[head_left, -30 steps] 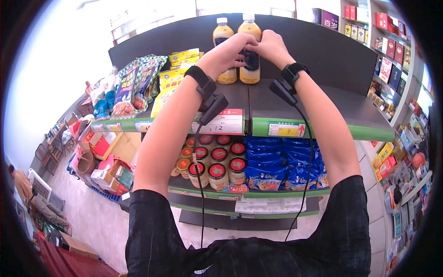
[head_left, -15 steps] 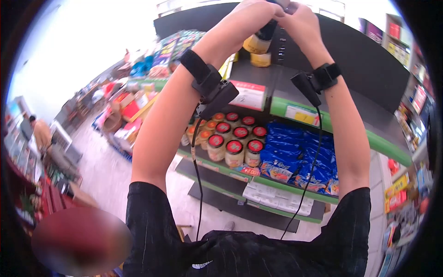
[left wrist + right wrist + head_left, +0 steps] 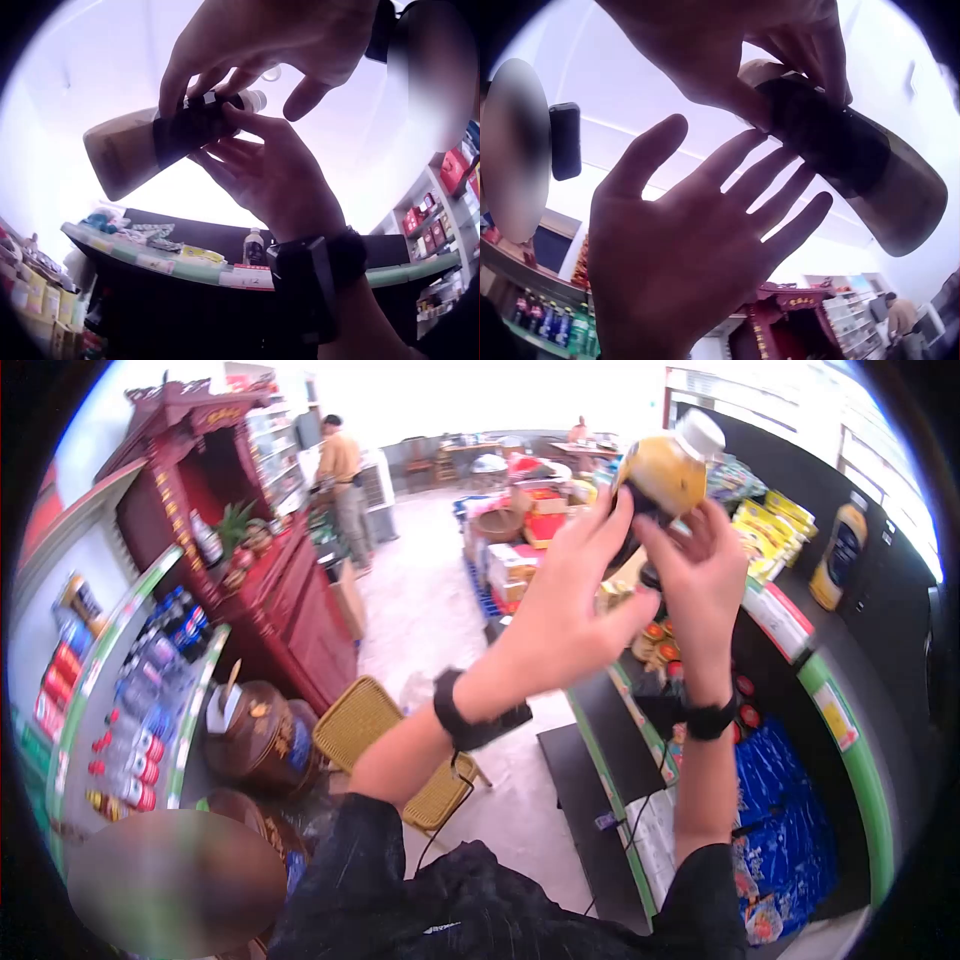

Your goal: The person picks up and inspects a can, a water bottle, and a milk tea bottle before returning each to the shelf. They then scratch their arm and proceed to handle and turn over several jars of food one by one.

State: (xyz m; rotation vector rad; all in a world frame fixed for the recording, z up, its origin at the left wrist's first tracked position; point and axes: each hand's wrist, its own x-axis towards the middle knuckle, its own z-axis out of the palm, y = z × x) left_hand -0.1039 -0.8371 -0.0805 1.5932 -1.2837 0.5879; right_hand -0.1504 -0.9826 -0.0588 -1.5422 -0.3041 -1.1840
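Note:
A bottle of yellow drink (image 3: 665, 475) with a white cap and dark label is held up tilted between both hands. My right hand (image 3: 705, 575) grips it by the label, thumb on one side and fingers on the other. In the right wrist view my left hand (image 3: 697, 225) has spread, straight fingers, their tips against the label's edge. The left wrist view shows the bottle (image 3: 124, 150) lying slanted, base lower left and cap at the right. A similar bottle (image 3: 842, 555) stands on the shelf at the right.
Yellow packets (image 3: 770, 535) lie on the upper shelf, above blue packets (image 3: 785, 790) and jars. A woven chair (image 3: 370, 720) stands left of my arms, near brown pots (image 3: 250, 735) and drink shelves. Beyond are a red cabinet (image 3: 310, 620) and a standing person (image 3: 340, 470).
The bottle has come off the shelf and is now tilted near me. The head view has swung left. My left fingers have straightened; the other bottle stays on the shelf.

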